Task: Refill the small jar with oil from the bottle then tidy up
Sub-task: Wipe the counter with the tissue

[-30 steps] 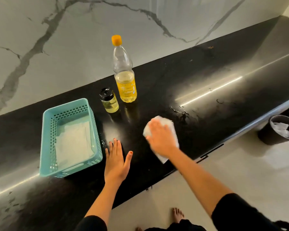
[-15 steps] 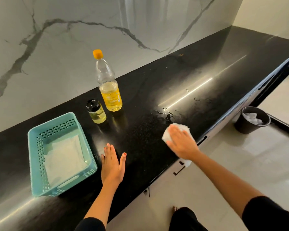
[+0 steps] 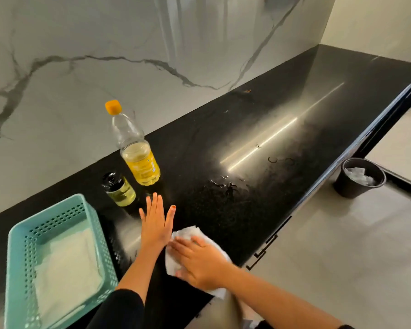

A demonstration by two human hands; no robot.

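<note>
The oil bottle with an orange cap stands capped on the black counter, about half full of yellow oil. Just left of it and nearer me sits the small jar, black lid on, holding oil. My left hand lies flat on the counter with fingers spread, just in front of the jar. My right hand presses a crumpled white paper towel onto the counter near the front edge, right beside my left hand. A wet smear glistens to the right of the bottle.
A teal plastic basket lined with white paper sits at the left. A dark waste bin with crumpled paper inside stands on the floor to the right. A marble wall backs the counter; the counter's front edge runs diagonally, with drawer handles below.
My right hand has dragged the paper towel leftward along the front of the counter until it is beside my left hand. The view has swung up and to the right.
</note>
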